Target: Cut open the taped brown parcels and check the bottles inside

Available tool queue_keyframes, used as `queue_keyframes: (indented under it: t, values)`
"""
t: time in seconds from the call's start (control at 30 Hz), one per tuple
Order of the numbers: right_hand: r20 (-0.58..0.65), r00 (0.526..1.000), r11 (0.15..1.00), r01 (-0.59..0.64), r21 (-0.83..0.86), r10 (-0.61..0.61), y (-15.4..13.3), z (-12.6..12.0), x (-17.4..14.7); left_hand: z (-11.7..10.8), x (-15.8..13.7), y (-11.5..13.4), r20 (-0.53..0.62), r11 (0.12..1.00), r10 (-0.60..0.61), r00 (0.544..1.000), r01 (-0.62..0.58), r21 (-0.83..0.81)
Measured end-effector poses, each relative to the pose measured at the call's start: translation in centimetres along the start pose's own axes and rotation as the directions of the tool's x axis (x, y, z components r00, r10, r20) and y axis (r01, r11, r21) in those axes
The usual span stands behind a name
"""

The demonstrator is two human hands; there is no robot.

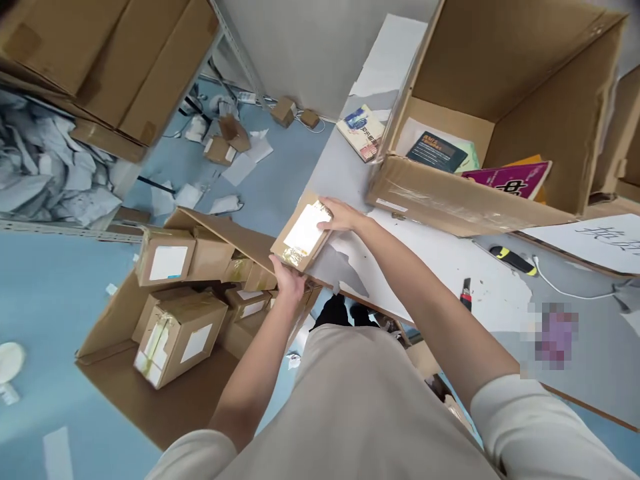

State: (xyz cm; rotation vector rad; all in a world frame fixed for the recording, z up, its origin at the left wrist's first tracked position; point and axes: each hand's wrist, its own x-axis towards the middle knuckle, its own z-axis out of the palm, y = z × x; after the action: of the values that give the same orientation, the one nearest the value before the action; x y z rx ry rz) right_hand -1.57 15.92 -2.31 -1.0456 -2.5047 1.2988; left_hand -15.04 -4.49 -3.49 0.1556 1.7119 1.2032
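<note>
Both hands grip one small cardboard box (294,248) with a white label and clear tape on its top, tilted over the table's left edge. My left hand (289,280) supports its near lower end, thumb against the side. Across the far right corner lies my right hand (340,217), fingers wrapped over the edge and thumb on the label. Just left of the box stands a large open carton (107,320), holding several taped cardboard boxes (183,337) with white labels. The underside of the held box is hidden.
On the white table (400,260) stands a big open carton (470,197) with books inside. A book (361,132) lies beside it. Farther right are a red box cutter (466,293) and a black-yellow tool (513,260). Crumpled paper and small boxes (284,111) litter the blue floor.
</note>
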Motion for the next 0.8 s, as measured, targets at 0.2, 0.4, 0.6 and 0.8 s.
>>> queue_keyframes:
  t: [0.2, 0.4, 0.6, 0.8]
  values:
    - [-0.083, 0.993, 0.997, -0.08, 0.016, 0.081, -0.7, 0.7, -1.3, 0.9, -1.3, 1.9, 0.08, 0.965, -0.059, 0.995, 0.078, -0.25]
    - [-0.284, 0.922, 0.96, -0.221, 0.174, 0.263, -1.6, -0.1, -11.8, 1.4, -2.5, 2.6, 0.204, 0.986, -0.047, 0.978, 0.078, -0.147]
    - [-0.473, 0.709, 0.8, -0.216, 0.56, 0.523, -0.1, 1.4, -25.9, 7.0, -3.7, 1.3, 0.544, 0.993, -0.015, 0.839, -0.052, 0.109]
    - [-0.539, 0.523, 0.675, -0.099, 0.731, 0.66, 3.3, 4.4, -35.9, 13.6, -5.5, -2.9, 0.769, 0.912, -0.049, 0.638, -0.285, 0.294]
